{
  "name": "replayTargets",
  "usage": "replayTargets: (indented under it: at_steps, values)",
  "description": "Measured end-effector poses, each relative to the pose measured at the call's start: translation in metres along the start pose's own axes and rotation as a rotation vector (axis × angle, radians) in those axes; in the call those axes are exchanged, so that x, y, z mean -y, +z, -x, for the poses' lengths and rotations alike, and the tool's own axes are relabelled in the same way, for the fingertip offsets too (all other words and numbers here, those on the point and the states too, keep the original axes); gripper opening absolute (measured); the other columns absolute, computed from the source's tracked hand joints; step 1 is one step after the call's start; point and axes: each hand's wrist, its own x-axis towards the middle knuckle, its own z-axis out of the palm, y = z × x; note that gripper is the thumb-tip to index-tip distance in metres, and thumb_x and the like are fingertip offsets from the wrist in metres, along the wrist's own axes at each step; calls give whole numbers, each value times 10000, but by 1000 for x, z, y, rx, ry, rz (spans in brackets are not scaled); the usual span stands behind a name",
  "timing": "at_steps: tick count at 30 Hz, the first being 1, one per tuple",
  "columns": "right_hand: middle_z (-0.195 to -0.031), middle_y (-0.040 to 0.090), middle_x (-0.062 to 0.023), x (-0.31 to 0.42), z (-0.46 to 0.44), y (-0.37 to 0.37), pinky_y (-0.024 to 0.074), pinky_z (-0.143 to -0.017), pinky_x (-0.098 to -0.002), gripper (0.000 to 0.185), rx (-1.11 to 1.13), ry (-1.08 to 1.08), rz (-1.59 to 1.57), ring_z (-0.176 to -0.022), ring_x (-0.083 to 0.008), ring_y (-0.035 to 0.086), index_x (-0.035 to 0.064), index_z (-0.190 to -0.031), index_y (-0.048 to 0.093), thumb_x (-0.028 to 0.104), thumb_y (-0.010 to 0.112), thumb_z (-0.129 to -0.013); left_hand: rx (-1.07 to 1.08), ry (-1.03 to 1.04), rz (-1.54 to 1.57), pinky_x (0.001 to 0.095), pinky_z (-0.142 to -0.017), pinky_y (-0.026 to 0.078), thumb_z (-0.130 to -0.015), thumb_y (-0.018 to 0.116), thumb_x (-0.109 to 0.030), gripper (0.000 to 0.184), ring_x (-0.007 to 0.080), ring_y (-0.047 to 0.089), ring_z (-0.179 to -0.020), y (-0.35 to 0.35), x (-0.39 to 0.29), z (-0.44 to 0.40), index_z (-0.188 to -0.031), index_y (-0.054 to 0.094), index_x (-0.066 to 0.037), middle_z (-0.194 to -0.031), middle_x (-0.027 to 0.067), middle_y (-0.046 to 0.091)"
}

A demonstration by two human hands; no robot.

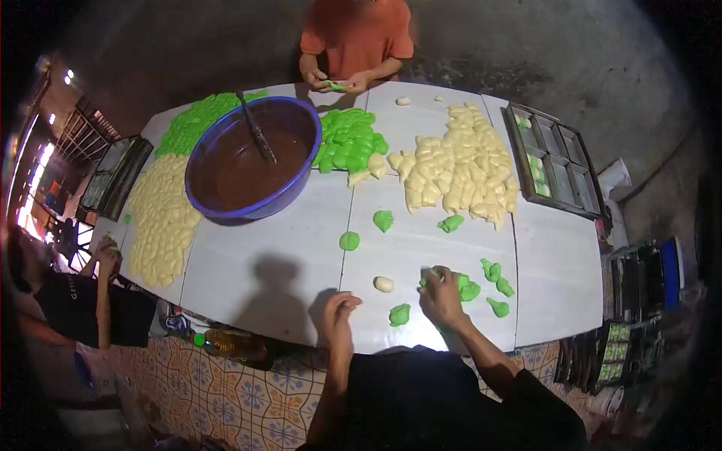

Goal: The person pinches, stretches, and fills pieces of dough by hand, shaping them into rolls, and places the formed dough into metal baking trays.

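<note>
Over the white tiled table (pixel 286 259), my left hand (pixel 338 312) is held near the front edge, fingers curled loosely apart with nothing in them. My right hand (pixel 444 295) is down at the table with its fingers bent together; green dough shows at its fingertips, partly hidden. Just right of it lies a green dough piece (pixel 468 289). Between my hands are a smooth cream dough ball (pixel 383 284) and a green dough lump (pixel 399 315). Further right lie several small green pieces (pixel 499 307).
A blue basin (pixel 197 197) of brown filling holds a utensil (pixel 258 131). Cream dough pieces (pixel 459 161) and green ones (pixel 350 139) lie beyond. Metal trays (pixel 556 197) stand at right. A person (pixel 361 37) across handles green dough; another person (pixel 98 301) is at left.
</note>
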Motion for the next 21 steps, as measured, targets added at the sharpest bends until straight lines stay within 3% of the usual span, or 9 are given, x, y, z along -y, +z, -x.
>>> replayTargets:
  at_steps: [3, 5, 11, 15, 16, 17, 19, 20, 21]
  values:
    - [-1024, 524, -167, -5, -8, 1, 456, -823, -390, 285, 209, 1, -361, -939, -323, 537, 44, -1038, 656, 60, 674, -754, 247, 16, -82, 284, -822, 486, -871, 581, -67, 267, 180, 618, -886, 17, 11, 0, -1114, 570, 43, -942, 112, 646]
    - [-1187, 437, -109, 27, -20, -15, 487, -791, -290, 358, 224, 110, -586, -953, -180, 555, 42, -1099, 650, 101, 750, -760, 287, 27, -183, 243, -843, 450, -919, 534, -37, 337, 123, 571, -962, 38, -8, 2, -1247, 513, 40, -1058, 86, 616]
    - [-1173, 479, -89, 76, -44, -13, 450, -688, -252, 300, 250, 82, -856, -834, -141, 556, 46, -1133, 646, 110, 645, -840, 176, 129, -106, 231, -786, 466, -871, 634, -58, 240, 108, 580, -914, 51, -17, -14, -1086, 622, 49, -994, 74, 636]
    - [-1026, 558, -78, 68, -76, 5, 418, -797, -294, 391, 140, 51, -1011, -966, -177, 534, 32, -1158, 614, 301, 386, -987, 34, 135, -266, 220, -660, 477, -787, 699, 4, 134, 86, 593, -745, 57, -25, -16, -914, 675, 40, -856, 80, 656]
    - [-1131, 532, -117, 86, -84, -10, 396, -840, -331, 574, 130, -22, -817, -1036, -227, 511, 23, -1117, 617, 469, 284, -979, 79, -10, -101, 226, -679, 480, -793, 693, -14, 126, 94, 596, -770, 56, -15, -21, -912, 674, 22, -861, 70, 655]
    - [-1233, 482, -139, 88, -86, -15, 387, -889, -365, 542, 197, -236, -855, -1129, -256, 462, 17, -1083, 622, 491, 399, -948, 128, -151, 65, 232, -698, 482, -799, 687, -33, 117, 102, 598, -795, 52, -2, -25, -909, 673, 5, -867, 59, 654]
    - [-1293, 443, -138, 90, -76, 5, 355, -957, -396, 565, 337, -185, -874, -1174, -282, 425, 19, -1076, 627, 532, 458, -912, 180, -618, 995, 265, -760, 479, -839, 652, -117, 149, 129, 593, -861, 50, 5, -33, -960, 649, -30, -911, 43, 644]
    - [-1330, 415, -127, 76, -79, 18, 286, -1057, -378, 575, 356, -236, -872, -1247, -256, 384, 51, -1231, 534, 467, 616, -843, 255, -670, 1158, 304, -825, 469, -891, 581, -196, 191, 154, 584, -912, 50, -1, -37, -1005, 615, -47, -957, 36, 634]
    - [-1350, 398, -121, 69, -86, 24, 288, -1058, -379, 675, 406, -177, -1017, -1261, -257, 373, 53, -1283, 475, 514, 629, -814, 263, -644, 1128, 338, -858, 462, -896, 567, -361, 423, 188, 589, -938, 53, -19, -37, -1147, 563, -21, -1004, 67, 626]
